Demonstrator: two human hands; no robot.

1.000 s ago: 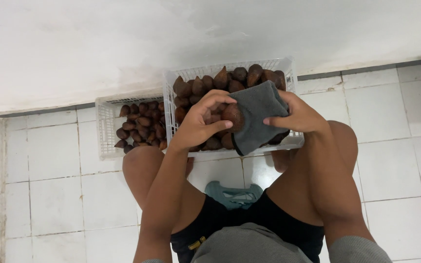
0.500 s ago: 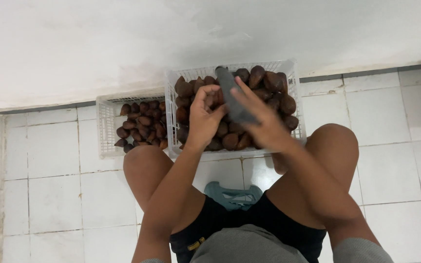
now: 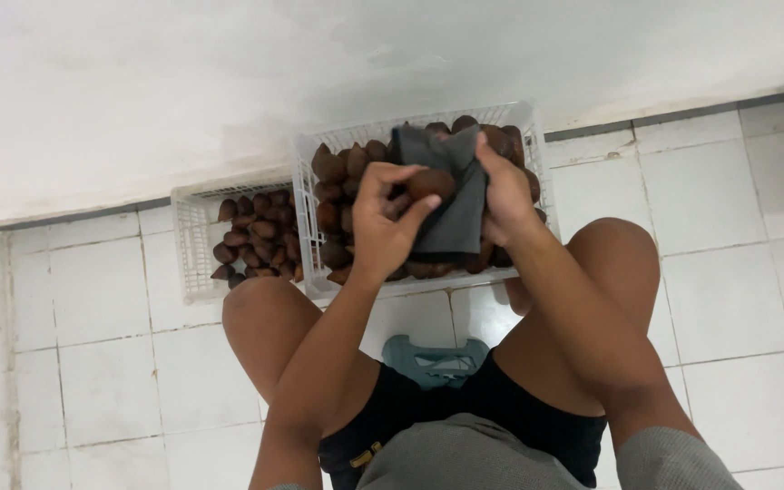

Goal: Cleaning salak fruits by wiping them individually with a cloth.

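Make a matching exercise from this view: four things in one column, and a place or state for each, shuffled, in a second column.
Things:
1. dark grey cloth
2. brown scaly fruit
3. smaller white crate
4. teal sandal

Places or states:
A. on the tiled floor between the knees
B. pinched in the left hand
C. draped over the right hand, above the bigger crate
D. by the wall, to the left of the bigger crate in the view

Pairs: 1-C, 2-B, 3-D, 4-A
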